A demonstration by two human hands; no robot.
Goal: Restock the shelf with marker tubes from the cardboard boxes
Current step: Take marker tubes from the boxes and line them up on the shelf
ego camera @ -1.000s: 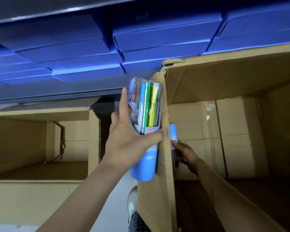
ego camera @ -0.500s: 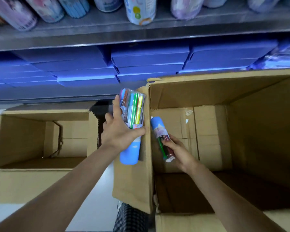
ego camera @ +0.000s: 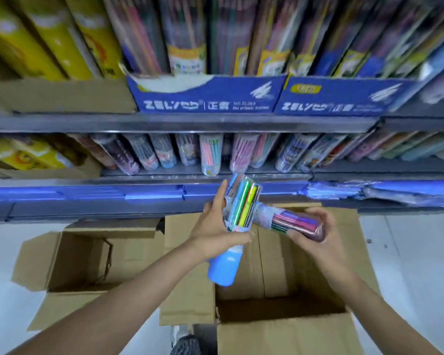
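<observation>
The left hand (ego camera: 217, 231) grips the blue-capped marker tube (ego camera: 235, 228) at mid-body; the right hand (ego camera: 315, 226) is wrapped around a second tube (ego camera: 291, 222), whose inner end touches the first. Both tubes are held above the open cardboard box (ego camera: 280, 329), below the shelf (ego camera: 164, 123). They appear light, rigid and smooth-walled, so the mid-body hold just above the cap likely suits them best.

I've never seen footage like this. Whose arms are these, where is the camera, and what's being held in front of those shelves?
There is no machine here: a person wears a camera on the head, looking down at their own arms. The left hand holds a marker tube with a blue base, roughly upright. The right hand holds a second marker tube lying sideways, its end against the first. Below them, two open cardboard boxes sit on the floor. Ahead is the shelf, lined with more stationery tubes.
</observation>
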